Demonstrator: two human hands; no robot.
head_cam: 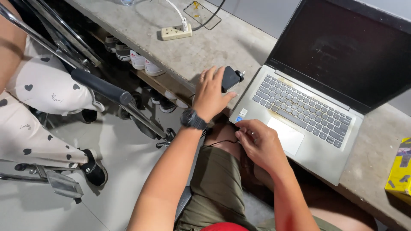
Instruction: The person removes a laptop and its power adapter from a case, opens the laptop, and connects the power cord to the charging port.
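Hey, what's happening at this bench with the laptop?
A seated person's left hand grips a small black block, maybe a charger, on the concrete bench. The right hand pinches a thin black cable by the front corner of an open silver laptop, whose screen is dark.

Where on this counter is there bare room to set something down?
Bare concrete lies between the power strip and the laptop, and between the laptop and the yellow box. It is crowded where the left hand holds the black adapter.
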